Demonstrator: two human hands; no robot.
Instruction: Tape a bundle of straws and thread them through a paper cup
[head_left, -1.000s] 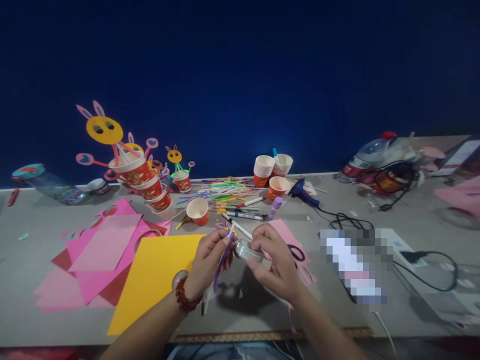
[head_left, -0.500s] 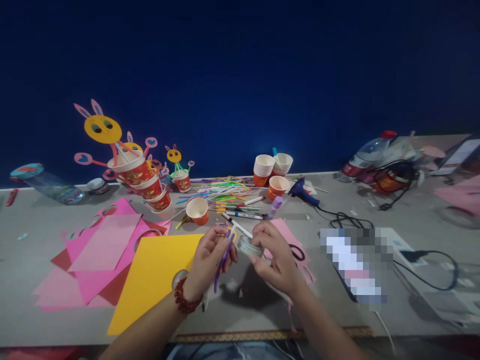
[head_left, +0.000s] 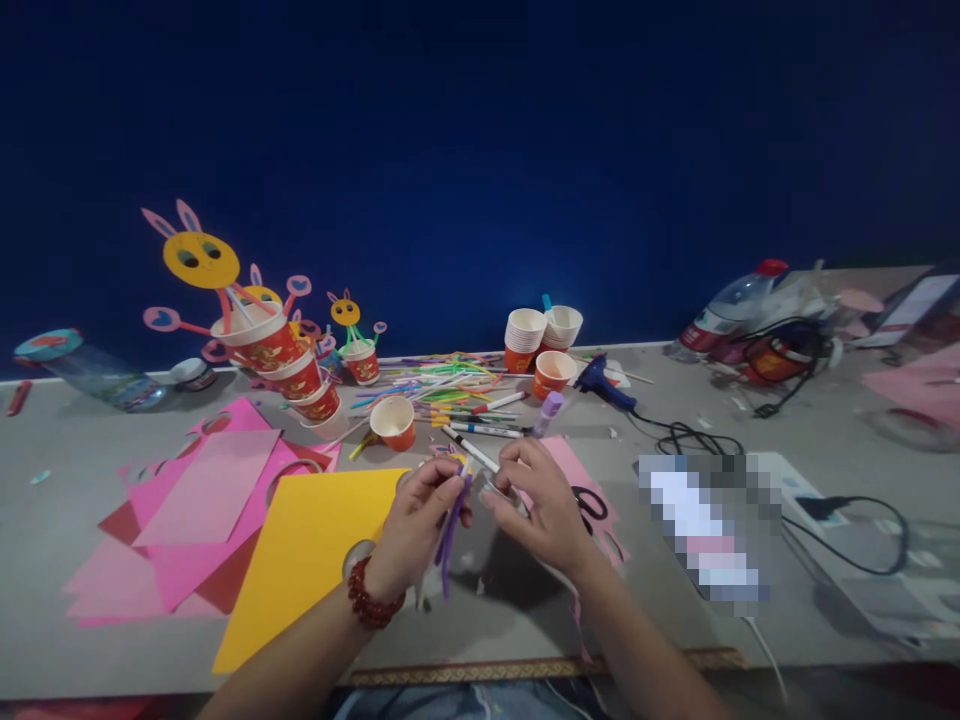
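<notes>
My left hand [head_left: 426,505], with a red bead bracelet at the wrist, is closed on purple pipe cleaners [head_left: 448,550]. They hang down from its fingertips, and a whitish tip shows above the pinch. Close by on the right, my right hand [head_left: 541,505] has its fingers curled round a roll of clear tape [head_left: 496,488], mostly covered by the fingers. A small gap separates the two hands above the grey table [head_left: 510,620]. Under the right hand lies pink paper [head_left: 559,460] with black-handled scissors [head_left: 592,508].
Yellow card [head_left: 300,560] and pink sheets [head_left: 202,490] lie left. Behind are a paper cup [head_left: 392,425], scattered pipe cleaners [head_left: 450,380], markers [head_left: 487,430], stacked cups [head_left: 525,335] and a glue gun [head_left: 604,385]. Rabbit-faced cup figures [head_left: 259,340] stand back left; a phone [head_left: 701,530] lies right.
The purple pipe cleaners have swung to hang more upright below my left hand. My right hand has turned slightly, and less of the tape roll shows.
</notes>
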